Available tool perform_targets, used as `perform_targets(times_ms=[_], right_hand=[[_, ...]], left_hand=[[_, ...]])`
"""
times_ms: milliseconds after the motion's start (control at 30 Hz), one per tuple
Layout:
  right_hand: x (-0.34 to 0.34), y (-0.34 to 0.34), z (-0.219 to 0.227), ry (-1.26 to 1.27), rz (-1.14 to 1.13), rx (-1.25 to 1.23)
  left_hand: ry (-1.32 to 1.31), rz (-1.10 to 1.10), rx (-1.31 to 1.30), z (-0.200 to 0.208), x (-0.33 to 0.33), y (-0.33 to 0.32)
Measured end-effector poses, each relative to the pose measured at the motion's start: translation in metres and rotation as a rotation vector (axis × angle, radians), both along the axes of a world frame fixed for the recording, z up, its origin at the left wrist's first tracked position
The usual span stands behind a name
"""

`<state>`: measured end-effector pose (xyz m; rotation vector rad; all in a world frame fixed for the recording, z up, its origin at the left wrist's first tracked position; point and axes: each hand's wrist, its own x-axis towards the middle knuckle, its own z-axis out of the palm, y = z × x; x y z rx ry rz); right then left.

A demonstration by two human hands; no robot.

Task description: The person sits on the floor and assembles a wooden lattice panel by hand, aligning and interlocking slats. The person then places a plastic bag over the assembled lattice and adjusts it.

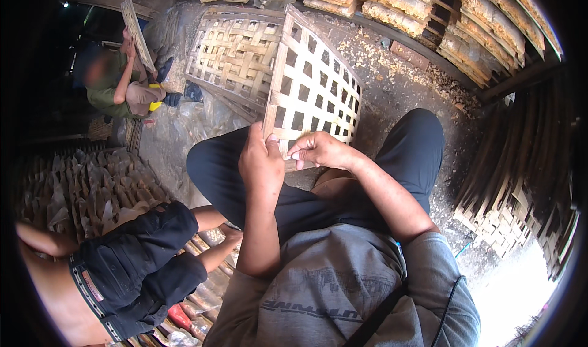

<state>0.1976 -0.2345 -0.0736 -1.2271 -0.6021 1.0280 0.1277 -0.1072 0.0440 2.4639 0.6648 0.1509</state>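
Observation:
A woven bamboo tray with square gaps and a flat wooden frame stands tilted over my lap. My left hand is closed on the near left corner of its frame, thumb on top. At the tray's near edge, my right hand is pinched, fingertips against the lattice by the corner. Whatever lies between those fingertips is too small to make out. Beyond the left knee lies another woven bamboo tray, with a denser weave and more frames under it.
At the far left a crouching person holds up a similar panel. Another person in dark shorts is close on my left. Packed slabs line shelves at the back. Bamboo panels stack at the right. A brick lies on the littered floor.

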Motion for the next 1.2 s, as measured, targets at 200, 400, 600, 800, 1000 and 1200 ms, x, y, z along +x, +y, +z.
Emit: perform_targets(times_ms=[200, 400, 600, 800, 1000, 1200], right_hand=[[0.005, 0.007, 0.009, 0.041, 0.007, -0.053], [-0.001, 0.012, 0.006, 0.151, -0.027, -0.029], [0.005, 0.014, 0.006, 0.136, 0.006, -0.038], [0.007, 0.01, 0.007, -0.031, -0.035, -0.031], [-0.013, 0.012, 0.019, -0.811, -0.245, -0.212], [-0.029, 0.011, 0.019, -0.983, -0.385, -0.384]], left_hand=[[0.009, 0.003, -0.004, 0.0, 0.001, 0.003], [0.013, 0.002, 0.018, 0.002, 0.002, 0.003], [-0.029, -0.021, 0.045, 0.002, 0.001, 0.004], [-0.042, -0.031, 0.083, 0.001, 0.002, 0.001], [0.01, -0.021, 0.067, 0.004, 0.003, 0.001], [-0.02, -0.022, 0.038, 0.005, 0.001, -0.001]])
